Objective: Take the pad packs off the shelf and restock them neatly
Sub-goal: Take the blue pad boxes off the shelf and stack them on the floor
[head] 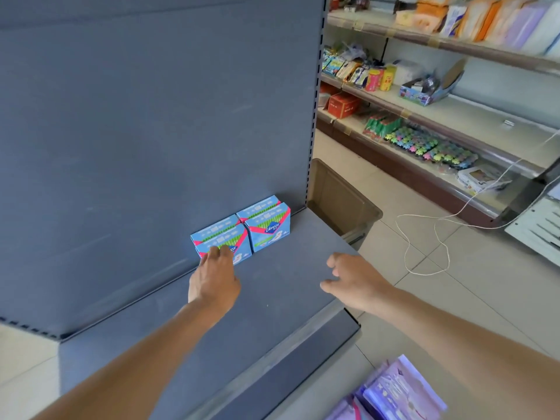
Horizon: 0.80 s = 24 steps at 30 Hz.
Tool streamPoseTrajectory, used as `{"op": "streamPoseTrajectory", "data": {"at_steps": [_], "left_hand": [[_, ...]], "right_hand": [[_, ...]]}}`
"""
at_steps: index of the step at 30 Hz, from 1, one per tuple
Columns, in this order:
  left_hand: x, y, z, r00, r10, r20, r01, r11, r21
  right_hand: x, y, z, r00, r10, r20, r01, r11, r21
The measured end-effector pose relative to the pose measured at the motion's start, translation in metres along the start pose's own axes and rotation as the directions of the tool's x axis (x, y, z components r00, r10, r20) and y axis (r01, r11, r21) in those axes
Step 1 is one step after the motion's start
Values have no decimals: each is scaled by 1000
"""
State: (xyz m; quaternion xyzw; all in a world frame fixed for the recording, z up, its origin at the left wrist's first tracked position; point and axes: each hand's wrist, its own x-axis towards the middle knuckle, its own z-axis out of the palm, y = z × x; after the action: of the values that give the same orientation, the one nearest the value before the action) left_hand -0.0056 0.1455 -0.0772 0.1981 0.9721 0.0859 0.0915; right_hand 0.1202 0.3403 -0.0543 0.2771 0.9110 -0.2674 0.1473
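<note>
Head view: I'm looking down at a grey shelf (272,298) with its grey back panel (151,116) filling the upper left of the frame. Just below centre, four blue pad packs (266,228) stand against that panel, two in front and two behind, touching one another. Each is a light-blue box with a pink diagonal band, green stripes near the top and white "Libresse" lettering on the face.

My left hand (213,280) reaches to the front left pack (239,250), fingertips (215,253) touching its face and top edge; fingers are extended, not closed round it. My right hand (354,280) hovers over the bare shelf, right of centre, loosely half-curled and holding nothing.

At the lower right corner, purple packs (397,392) lie stacked below the shelf edge. A brown bin (342,195) sits on the tiled floor beyond the shelf's right end, a white cord (424,237) looping nearby. Other stocked shelves (454,110) run along the upper right.
</note>
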Motion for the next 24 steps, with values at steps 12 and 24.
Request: {"op": "streamPoseTrajectory", "data": {"at_steps": [12,24], "left_hand": [[60,-34,46,995,96,22,-98,988,120],[62,-65,74,977,211,-32,-210,977,20]], "right_hand": [[86,-25,27,998,64,-19,-63,996,60],[148,-74,47,921,-154,-358,159,987,-16]]}}
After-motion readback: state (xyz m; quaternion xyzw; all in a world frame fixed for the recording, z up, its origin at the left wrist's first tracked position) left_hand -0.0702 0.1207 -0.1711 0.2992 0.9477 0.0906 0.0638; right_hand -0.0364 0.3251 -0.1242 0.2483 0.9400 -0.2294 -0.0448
